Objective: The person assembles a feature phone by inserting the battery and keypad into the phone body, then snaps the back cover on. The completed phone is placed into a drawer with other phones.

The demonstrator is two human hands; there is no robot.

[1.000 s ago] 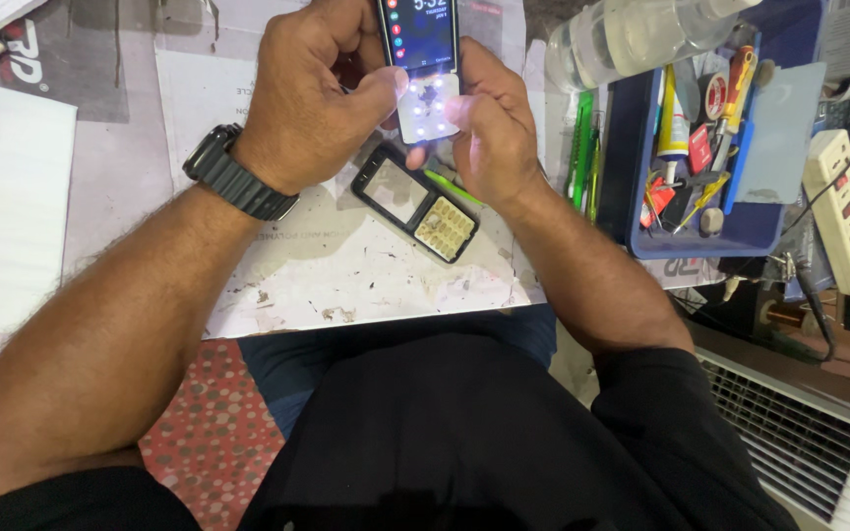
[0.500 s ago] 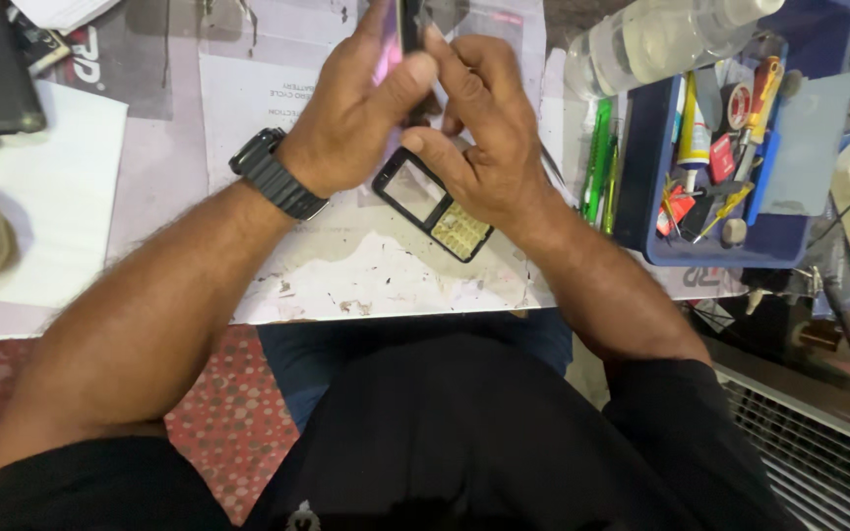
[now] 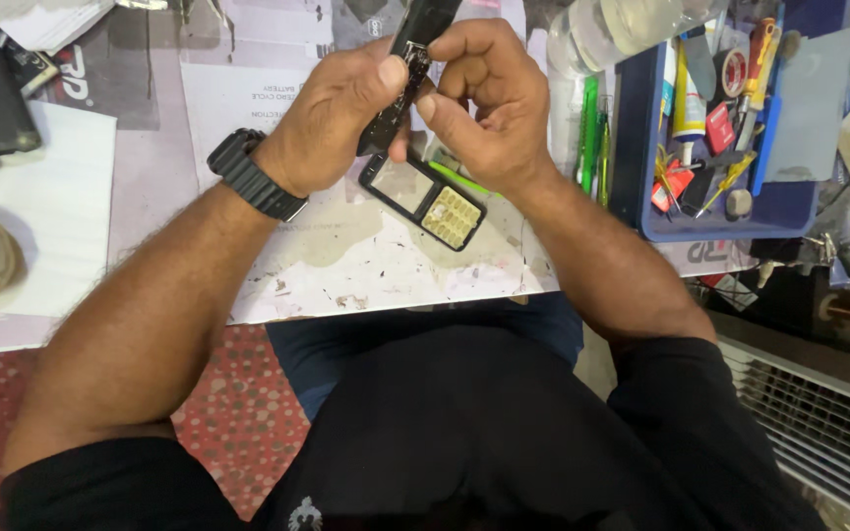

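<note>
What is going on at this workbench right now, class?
A person seated at a cluttered table holds a dark phone body edge-on between both hands. The left hand, with a black watch on its wrist, grips it from one side, and the right hand pinches it from the other. Below the hands, a phone front cover with a keypad lies flat on the table. To the right, a blue tray holds small tools.

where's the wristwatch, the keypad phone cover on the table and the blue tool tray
wristwatch (image 3: 253, 175), head view, on its black strap
keypad phone cover (image 3: 425, 200), head view, its middle
blue tool tray (image 3: 632, 138), head view, left wall
</note>
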